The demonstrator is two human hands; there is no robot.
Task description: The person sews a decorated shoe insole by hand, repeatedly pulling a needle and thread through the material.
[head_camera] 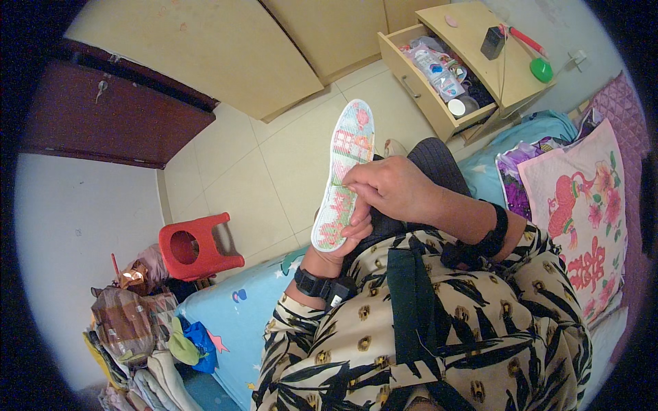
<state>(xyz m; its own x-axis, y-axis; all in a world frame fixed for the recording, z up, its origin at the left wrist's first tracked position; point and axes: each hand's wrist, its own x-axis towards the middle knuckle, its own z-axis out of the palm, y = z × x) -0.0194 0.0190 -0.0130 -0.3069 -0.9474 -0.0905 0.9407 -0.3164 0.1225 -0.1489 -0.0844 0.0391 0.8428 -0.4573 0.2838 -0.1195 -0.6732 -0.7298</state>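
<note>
A white shoe insole with a red, blue and green stitched pattern (336, 205) stands near the middle of the head view, its sole face turned to the camera. My left hand (355, 231) grips its lower right edge, with the fingers curled round from beneath. My right hand (393, 185) lies against the insole's right side, thumb and forefinger pinched together on a strand of green thread (336, 184) at the stitched face. Whether a needle is between those fingertips cannot be told.
A red plastic stool (193, 246) lies tipped on the tiled floor at left. An open drawer (411, 95) full of packets juts from a wooden cabinet at upper right. Bedding with a pink patterned pillow cover (545, 174) lies at right. Folded clothes (123, 323) are piled at lower left.
</note>
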